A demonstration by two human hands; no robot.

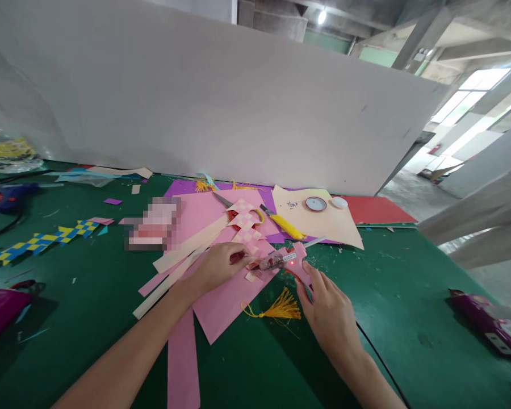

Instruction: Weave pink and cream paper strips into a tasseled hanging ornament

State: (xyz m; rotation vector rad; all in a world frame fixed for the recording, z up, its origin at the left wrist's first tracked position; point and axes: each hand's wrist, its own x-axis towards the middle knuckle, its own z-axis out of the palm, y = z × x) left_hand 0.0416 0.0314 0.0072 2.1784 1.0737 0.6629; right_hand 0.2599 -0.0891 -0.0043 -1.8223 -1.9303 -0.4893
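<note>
My right hand (330, 304) is wrapped round the handle of a pink hot glue gun (297, 258) with a small red light on. The gun's nozzle points left, close to the fingertips of my left hand (217, 266). My left hand pinches the lower end of a woven pink-and-cream paper strip (249, 237); its fingertips partly hide that end. Beneath lie pink paper sheets (225, 309) and loose cream strips (191, 244). Scissors (259, 216) rest under the woven strip, with a yellow utility knife (287, 225) to their right. A yellow tassel (283, 307) lies just below the gun.
On the left are a blue-and-yellow woven strip (40, 243), a blue glue gun (11, 196) and a purple tool (2, 309). Another purple tool (489, 324) sits far right. A round tin lid (315, 204) lies on cream paper. A grey panel (221, 102) stands behind the green table (400, 284).
</note>
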